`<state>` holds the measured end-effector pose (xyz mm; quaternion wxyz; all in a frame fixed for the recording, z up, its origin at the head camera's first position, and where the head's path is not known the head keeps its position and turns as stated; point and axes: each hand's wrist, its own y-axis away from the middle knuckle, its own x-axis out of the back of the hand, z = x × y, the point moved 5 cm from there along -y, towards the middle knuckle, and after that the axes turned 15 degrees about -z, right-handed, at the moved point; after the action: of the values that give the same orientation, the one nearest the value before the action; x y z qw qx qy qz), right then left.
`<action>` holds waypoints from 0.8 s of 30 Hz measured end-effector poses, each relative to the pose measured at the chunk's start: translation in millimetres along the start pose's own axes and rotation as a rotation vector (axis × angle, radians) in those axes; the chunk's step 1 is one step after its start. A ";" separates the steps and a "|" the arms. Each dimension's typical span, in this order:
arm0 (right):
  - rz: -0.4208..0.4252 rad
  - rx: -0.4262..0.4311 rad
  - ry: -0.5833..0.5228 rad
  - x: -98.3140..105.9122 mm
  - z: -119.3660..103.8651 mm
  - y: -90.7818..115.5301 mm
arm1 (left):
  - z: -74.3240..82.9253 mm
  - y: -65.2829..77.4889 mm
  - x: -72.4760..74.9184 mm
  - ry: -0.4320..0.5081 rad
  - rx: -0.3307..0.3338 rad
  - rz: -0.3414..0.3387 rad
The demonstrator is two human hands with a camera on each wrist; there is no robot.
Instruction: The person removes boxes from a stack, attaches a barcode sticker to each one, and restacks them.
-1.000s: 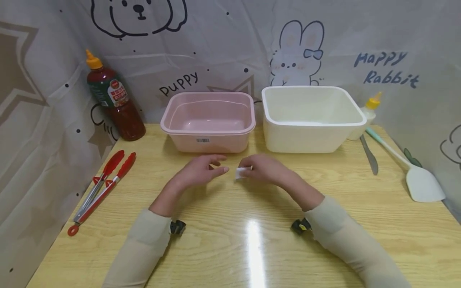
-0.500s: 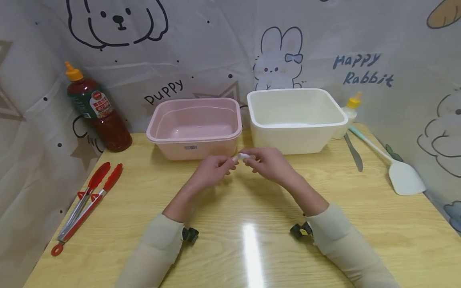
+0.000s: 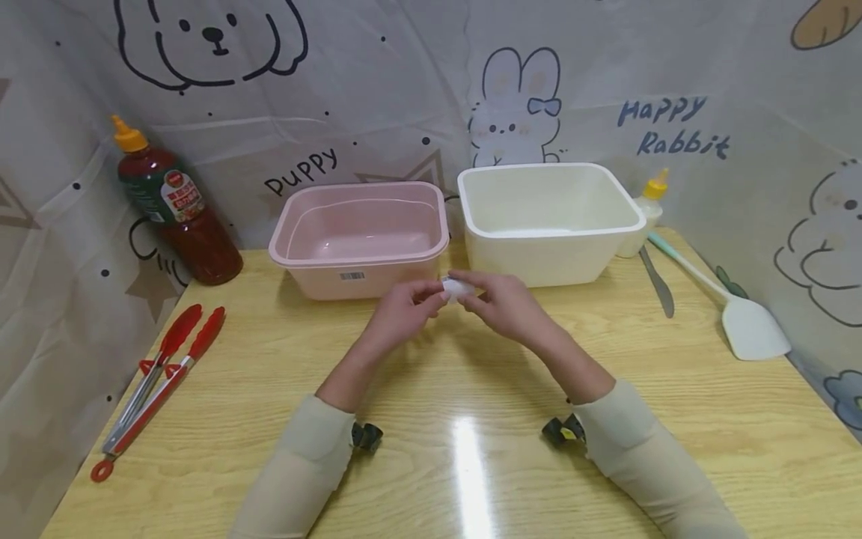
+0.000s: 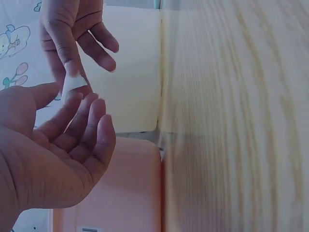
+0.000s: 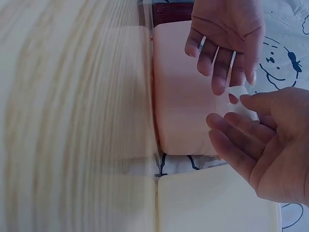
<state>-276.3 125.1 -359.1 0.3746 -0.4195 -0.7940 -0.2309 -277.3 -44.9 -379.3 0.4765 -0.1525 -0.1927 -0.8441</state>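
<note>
A small, thin white slip (image 3: 458, 288) that looks like paper is held up between both hands, in front of the two tubs. My left hand (image 3: 402, 311) has thumb and index fingertip at its left edge, pinching it. From the other side, my right hand (image 3: 501, 303) pinches the slip between thumb and index finger. Seen from the right wrist, the white slip (image 5: 237, 92) bends at the right thumb, and the left fingers reach down to it. In the left wrist view, the slip (image 4: 73, 83) is partly covered by fingers.
Behind the hands stand a pink tub (image 3: 360, 262) and a white tub (image 3: 552, 258). Red-tipped tongs (image 3: 158, 389) and a red sauce bottle (image 3: 182, 206) are at left. A yellow-capped bottle (image 3: 649, 202), a knife (image 3: 656, 283) and a white spatula (image 3: 754, 329) lie or stand at right.
The left hand has come in from the left to meet the slip, first held by the right hand alone. Both hands have risen slightly toward the tubs; the slip's broad face now shows.
</note>
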 end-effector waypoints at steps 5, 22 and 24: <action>-0.004 0.031 -0.049 -3.7 -1.2 1.1 | -0.5 0.5 1.3 0.082 0.006 0.046; 0.072 0.041 -0.147 9.5 5.4 0.9 | 2.2 -2.9 1.7 0.172 -0.074 0.092; 0.068 0.028 -0.151 9.7 5.9 1.0 | 2.3 -2.6 1.1 0.167 -0.069 0.083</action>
<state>-281.5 134.5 -355.0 0.3272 -0.4570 -0.8085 -0.1744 -279.9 -43.4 -377.3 0.5200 -0.1056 -0.1168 -0.8396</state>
